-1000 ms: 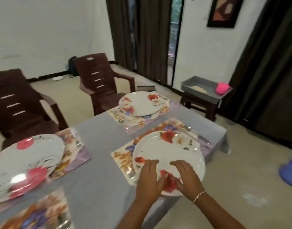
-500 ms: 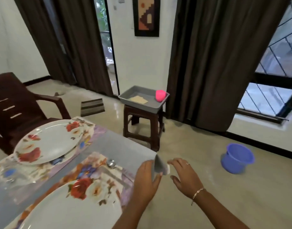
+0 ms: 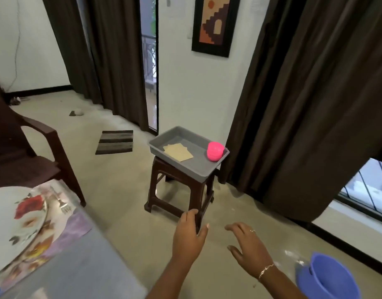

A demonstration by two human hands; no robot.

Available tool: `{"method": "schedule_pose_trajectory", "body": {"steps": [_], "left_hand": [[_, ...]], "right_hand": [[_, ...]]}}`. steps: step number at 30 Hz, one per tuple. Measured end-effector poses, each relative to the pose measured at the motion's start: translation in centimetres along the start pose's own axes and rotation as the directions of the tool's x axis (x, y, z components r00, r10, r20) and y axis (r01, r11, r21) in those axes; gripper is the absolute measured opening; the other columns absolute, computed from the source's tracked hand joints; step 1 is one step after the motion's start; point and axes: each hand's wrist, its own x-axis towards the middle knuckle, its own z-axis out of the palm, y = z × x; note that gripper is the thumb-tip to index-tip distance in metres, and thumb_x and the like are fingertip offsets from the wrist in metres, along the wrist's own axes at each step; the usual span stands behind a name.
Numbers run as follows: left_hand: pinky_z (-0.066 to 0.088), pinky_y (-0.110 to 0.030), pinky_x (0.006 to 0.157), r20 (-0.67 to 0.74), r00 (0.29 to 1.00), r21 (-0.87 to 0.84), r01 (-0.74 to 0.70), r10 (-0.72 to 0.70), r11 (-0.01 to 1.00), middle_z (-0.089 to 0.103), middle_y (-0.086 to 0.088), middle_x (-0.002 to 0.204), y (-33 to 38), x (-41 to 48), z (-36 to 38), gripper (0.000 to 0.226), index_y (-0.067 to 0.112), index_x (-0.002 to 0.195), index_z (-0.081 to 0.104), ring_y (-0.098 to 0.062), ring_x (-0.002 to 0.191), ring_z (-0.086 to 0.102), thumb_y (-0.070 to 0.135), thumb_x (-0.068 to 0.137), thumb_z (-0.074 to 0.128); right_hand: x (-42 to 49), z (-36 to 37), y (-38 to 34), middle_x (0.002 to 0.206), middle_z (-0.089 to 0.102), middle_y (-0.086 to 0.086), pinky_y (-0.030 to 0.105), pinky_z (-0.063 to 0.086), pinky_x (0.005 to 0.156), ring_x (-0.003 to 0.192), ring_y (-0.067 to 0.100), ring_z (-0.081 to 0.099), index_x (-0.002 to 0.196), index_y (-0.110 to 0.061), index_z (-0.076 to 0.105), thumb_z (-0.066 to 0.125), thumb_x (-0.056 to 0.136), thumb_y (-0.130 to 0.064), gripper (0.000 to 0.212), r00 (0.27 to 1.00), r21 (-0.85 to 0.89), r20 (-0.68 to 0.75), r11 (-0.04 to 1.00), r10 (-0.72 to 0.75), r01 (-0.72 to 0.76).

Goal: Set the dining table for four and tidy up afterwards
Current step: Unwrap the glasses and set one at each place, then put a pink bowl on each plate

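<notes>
A grey tray sits on a brown plastic stool by the wall; in it lie beige napkins and a pink cup upside down. My left hand and my right hand reach forward over the floor toward the stool, fingers relaxed and holding nothing. At lower left, the grey table carries a floral plate on a floral placemat, with a fork beside the plate.
A dark brown plastic chair stands left of the table. A striped mat lies on the floor near the door. A blue plastic bucket sits at lower right. Dark curtains hang right of the stool.
My view has swung right from the table to the stool. My hands left the plate a second ago, and both now reach empty toward the tray.
</notes>
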Motion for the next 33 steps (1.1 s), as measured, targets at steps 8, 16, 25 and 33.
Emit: {"method": "schedule_pose_trajectory", "body": {"steps": [8,16,25,33], "left_hand": [[0.041,-0.023,0.096,-0.002,0.994,0.005,0.109,-0.109,0.994,0.046,0.002,0.132,2.6,12.6,5.4,0.050,0.017,0.136,0.039,-0.012,0.118,0.048,0.038,0.093,0.052],[0.038,-0.022,0.092,-0.043,0.954,-0.064,0.293,-0.296,0.954,0.050,-0.001,0.132,5.6,24.1,11.1,0.044,0.016,0.131,0.044,-0.015,0.120,0.049,0.036,0.093,0.054],[0.038,-0.021,0.096,-0.084,0.918,0.063,0.394,-0.388,0.917,0.048,0.001,0.135,3.8,36.1,14.1,0.049,0.017,0.132,0.042,-0.013,0.122,0.046,0.042,0.092,0.053],[0.037,-0.022,0.097,-0.015,0.883,0.028,0.470,-0.470,0.882,0.047,-0.002,0.136,1.1,48.9,16.0,0.050,0.015,0.133,0.041,-0.013,0.123,0.046,0.042,0.092,0.052]], "right_hand": [[12.8,-1.1,9.1,0.125,0.044,-0.007,0.015,0.031,0.094,0.117,0.013,0.044,0.127,-0.026,0.046,0.058,0.086,-0.026,0.042,0.999,0.068,0.035,0.998,0.002,-0.005],[24.8,-3.8,19.1,0.126,0.041,-0.009,0.019,0.033,0.094,0.117,0.012,0.043,0.131,-0.029,0.039,0.056,0.087,-0.029,0.047,0.986,0.102,0.160,0.994,-0.053,0.037],[39.7,-3.9,25.0,0.100,0.048,-0.006,0.022,0.042,0.082,0.092,0.012,0.053,0.111,-0.024,0.048,0.068,0.080,-0.010,0.040,0.972,0.398,0.233,0.915,-0.031,-0.066],[53.8,-1.3,29.4,0.078,0.047,0.002,0.037,0.048,0.079,0.072,0.018,0.050,0.096,-0.020,0.053,0.068,0.076,0.002,0.033,0.915,0.521,0.372,0.781,0.155,-0.344]]}}
